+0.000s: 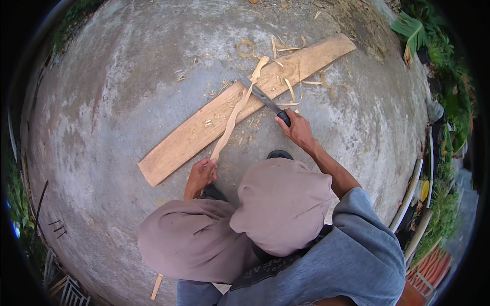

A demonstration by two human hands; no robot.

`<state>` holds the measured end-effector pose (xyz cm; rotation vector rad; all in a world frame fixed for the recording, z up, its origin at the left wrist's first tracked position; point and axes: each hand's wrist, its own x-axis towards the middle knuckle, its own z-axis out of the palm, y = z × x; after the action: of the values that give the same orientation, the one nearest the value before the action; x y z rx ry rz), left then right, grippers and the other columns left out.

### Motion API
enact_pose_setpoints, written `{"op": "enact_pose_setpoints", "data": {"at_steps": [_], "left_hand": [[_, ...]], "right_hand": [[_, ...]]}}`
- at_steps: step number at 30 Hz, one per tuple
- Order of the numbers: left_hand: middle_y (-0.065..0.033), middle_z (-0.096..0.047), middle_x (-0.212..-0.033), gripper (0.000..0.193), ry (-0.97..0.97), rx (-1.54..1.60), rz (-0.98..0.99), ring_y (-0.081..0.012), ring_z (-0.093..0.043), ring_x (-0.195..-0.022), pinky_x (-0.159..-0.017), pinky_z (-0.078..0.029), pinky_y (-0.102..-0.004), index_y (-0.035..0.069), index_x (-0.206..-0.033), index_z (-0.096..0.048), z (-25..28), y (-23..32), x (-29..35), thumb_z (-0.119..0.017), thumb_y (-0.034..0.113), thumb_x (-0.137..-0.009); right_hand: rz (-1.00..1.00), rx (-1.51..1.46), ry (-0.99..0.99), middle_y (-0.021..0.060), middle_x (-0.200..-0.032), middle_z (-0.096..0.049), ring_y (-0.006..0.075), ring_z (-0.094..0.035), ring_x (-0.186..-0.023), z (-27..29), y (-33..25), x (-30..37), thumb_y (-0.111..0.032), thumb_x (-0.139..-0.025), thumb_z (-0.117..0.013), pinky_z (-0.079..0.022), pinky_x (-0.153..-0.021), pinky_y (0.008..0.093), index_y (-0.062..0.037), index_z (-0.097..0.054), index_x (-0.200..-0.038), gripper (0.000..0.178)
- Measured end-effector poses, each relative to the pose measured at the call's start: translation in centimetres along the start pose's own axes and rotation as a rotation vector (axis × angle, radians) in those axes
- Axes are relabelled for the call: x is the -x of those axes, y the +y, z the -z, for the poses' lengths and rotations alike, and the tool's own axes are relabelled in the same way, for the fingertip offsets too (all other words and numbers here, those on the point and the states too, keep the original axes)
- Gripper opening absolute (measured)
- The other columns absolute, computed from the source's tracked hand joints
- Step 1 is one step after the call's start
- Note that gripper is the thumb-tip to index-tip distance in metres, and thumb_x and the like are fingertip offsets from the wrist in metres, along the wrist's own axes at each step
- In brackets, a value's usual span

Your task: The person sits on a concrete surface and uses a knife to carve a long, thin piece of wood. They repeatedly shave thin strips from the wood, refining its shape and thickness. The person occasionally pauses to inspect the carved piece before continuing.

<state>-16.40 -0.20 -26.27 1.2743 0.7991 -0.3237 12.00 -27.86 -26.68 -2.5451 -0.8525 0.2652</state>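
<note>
A thin, wavy strip of pale wood (233, 117) slants across a long wooden plank (189, 138) lying on the ground. My left hand (201, 176) is closed around the strip's near end, just off the plank's near edge. In my right hand (297, 129) is the black handle of a large knife (270, 103). Its grey blade points up and to the left and crosses the strip over the middle of the plank. Whether the edge bites into the wood cannot be made out.
Curled shavings (245, 48) and thin slivers (290, 90) are scattered on and around the plank. The ground is rough concrete (92, 143). A short wood piece (156, 286) lies at lower left. Plants (411, 30) and pale poles (407, 196) border the right side.
</note>
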Motion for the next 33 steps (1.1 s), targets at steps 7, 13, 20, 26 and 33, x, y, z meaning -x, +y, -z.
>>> {"op": "enact_pose_setpoints", "data": {"at_steps": [7, 13, 20, 26, 33], "left_hand": [[-0.0031, -0.061, -0.064, 0.034, -0.001, -0.004, 0.031, -0.0067, -0.044, -0.049, -0.045, -0.032, -0.0227, 0.006, -0.096, -0.064, 0.1, -0.1, -0.2, -0.064, 0.039, -0.106], [-0.0019, -0.062, -0.065, 0.034, -0.040, 0.034, 0.027, -0.0061, -0.045, -0.047, -0.043, -0.031, -0.0227, 0.007, -0.096, -0.065, 1.2, -0.6, -0.3, -0.063, 0.039, -0.106], [-0.0044, -0.062, -0.065, 0.036, -0.018, 0.022, 0.032, -0.0077, -0.045, -0.049, -0.045, -0.033, -0.0244, 0.006, -0.093, -0.064, 1.2, -0.5, -0.2, -0.066, 0.039, -0.105], [-0.0057, -0.063, -0.064, 0.037, -0.019, 0.016, 0.034, -0.0079, -0.044, -0.048, -0.044, -0.033, -0.0246, 0.005, -0.091, -0.064, 1.5, -0.5, -0.1, -0.066, 0.039, -0.105], [-0.0057, -0.064, -0.064, 0.036, -0.013, 0.014, 0.027, -0.0077, -0.044, -0.047, -0.044, -0.033, -0.0243, 0.005, -0.092, -0.065, 1.6, -0.6, -0.1, -0.066, 0.039, -0.105]], "right_hand": [[0.001, 0.004, -0.004, 0.0215, -0.093, -0.073, 0.0439, -0.071, -0.086, 0.7, 0.8, -0.4, -0.053, -0.100, -0.064, -0.056, -0.069, 0.0529, -0.0050, -0.063, -0.108, 0.049], [0.062, 0.066, -0.045, 0.0208, -0.094, -0.073, 0.0439, -0.071, -0.085, 1.1, 0.8, -0.2, -0.052, -0.099, -0.065, -0.057, -0.072, 0.0524, -0.0061, -0.064, -0.111, 0.048], [0.084, 0.094, 0.040, 0.0184, -0.100, -0.074, 0.0418, -0.072, -0.084, 1.5, 1.8, -0.5, -0.051, -0.098, -0.067, -0.058, -0.070, 0.0517, -0.0079, -0.064, -0.116, 0.047], [0.163, 0.162, -0.047, 0.0166, -0.101, -0.074, 0.0405, -0.073, -0.083, 1.7, 2.8, -0.1, -0.049, -0.098, -0.067, -0.059, -0.070, 0.0501, -0.0098, -0.064, -0.121, 0.046], [0.236, 0.165, -0.128, 0.0162, -0.107, -0.073, 0.0402, -0.073, -0.086, 2.4, 3.0, 0.1, -0.049, -0.100, -0.065, -0.059, -0.070, 0.0485, -0.0080, -0.062, -0.123, 0.047]]}}
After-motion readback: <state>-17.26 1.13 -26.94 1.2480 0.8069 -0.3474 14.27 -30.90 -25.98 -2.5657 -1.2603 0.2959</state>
